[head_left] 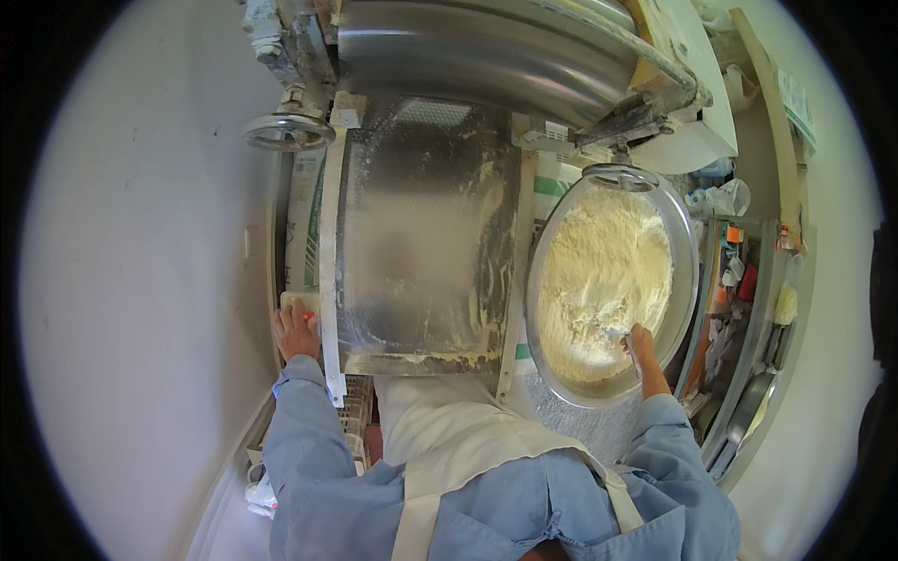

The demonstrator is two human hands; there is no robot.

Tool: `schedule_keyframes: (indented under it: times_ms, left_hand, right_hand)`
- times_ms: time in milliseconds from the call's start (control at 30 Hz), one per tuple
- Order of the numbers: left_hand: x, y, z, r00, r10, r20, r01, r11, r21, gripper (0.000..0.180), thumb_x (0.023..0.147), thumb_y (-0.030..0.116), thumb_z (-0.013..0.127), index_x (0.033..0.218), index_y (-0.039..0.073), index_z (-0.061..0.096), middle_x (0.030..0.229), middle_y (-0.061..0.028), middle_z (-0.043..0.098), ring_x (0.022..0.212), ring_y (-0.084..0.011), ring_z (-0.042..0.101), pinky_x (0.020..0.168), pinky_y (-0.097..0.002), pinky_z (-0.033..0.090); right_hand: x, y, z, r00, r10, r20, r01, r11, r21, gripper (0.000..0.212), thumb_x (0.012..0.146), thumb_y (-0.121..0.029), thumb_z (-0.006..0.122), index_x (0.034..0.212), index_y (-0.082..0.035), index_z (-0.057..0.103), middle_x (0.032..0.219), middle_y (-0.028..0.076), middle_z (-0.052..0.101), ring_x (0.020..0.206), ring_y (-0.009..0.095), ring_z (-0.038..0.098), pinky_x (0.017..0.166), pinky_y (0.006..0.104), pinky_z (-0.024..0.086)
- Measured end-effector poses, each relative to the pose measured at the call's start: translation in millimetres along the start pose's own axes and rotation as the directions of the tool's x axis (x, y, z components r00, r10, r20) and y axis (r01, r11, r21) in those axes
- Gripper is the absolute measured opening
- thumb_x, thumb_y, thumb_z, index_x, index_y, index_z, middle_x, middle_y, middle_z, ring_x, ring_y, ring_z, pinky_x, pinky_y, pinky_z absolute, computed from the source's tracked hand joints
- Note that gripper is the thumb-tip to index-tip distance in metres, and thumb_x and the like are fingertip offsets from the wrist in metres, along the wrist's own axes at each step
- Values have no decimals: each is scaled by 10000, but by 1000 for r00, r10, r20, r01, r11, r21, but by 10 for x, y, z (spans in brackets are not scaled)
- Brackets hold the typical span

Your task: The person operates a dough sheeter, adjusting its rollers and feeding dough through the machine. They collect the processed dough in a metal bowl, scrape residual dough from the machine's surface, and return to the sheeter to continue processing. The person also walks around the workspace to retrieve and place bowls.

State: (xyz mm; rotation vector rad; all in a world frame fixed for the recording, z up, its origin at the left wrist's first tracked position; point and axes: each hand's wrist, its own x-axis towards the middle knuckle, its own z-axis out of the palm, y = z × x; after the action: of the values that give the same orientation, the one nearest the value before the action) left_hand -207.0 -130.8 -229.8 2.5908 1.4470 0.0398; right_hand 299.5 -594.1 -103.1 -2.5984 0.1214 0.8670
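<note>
My left hand (297,329) rests on a small pale switch box (300,299) with a red button, beside the machine's left rail. Its fingers lie stretched over the box. To the right, my right hand (641,348) is closed around the end of a small pale utensil (613,331), its kind hard to make out. The utensil's far end touches the pale yellow, floury crumbs (603,252) that fill a large metal bowl (686,280). Between my hands slopes the metal feed tray (421,243) of a roller machine, dusted and streaked with flour.
Large steel rollers (468,47) span the far end. A left handwheel (290,132) and a right handwheel (620,177) flank them; the right one overhangs the bowl's far rim. A cluttered shelf (734,318) stands right of the bowl. A white wall (140,234) closes the left side.
</note>
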Motion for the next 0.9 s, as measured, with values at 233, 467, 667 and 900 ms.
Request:
schedule_keyframes:
  times_ms: [233,467,667,900]
  left_hand:
    - [-23,90,21,998,-62,-6,62,998,-30,468,818,222,582,1240,72,446,1161,-153,455,1100,-368,394,964,-464,328]
    - [-111,169,207,968,-206,-141,213,977,33,453,873,259,538,1269,72,424,1226,-139,440,1155,-341,361,980,-439,318]
    - [-220,290,89,936,-259,-238,282,957,67,563,859,292,553,1333,79,333,1349,-133,344,1278,-347,257,1046,-461,244]
    - [-406,841,-350,965,-219,-148,226,973,36,628,840,280,566,1363,80,282,1362,-130,331,1274,-343,258,1045,-486,205]
  right_hand:
    - [11,-12,-55,993,19,114,-30,995,99,442,837,-331,327,703,27,548,609,141,571,465,212,505,463,342,417]
    - [10,0,-41,991,36,130,-58,983,176,427,833,-345,337,742,26,529,640,145,575,464,206,499,453,341,417]
    - [69,-58,-81,965,84,250,-138,969,206,421,849,-342,350,728,6,551,617,122,577,420,178,476,412,317,385]
    - [69,-67,-49,962,16,274,-88,963,255,412,856,-340,392,628,-26,530,492,75,497,357,157,418,352,302,322]
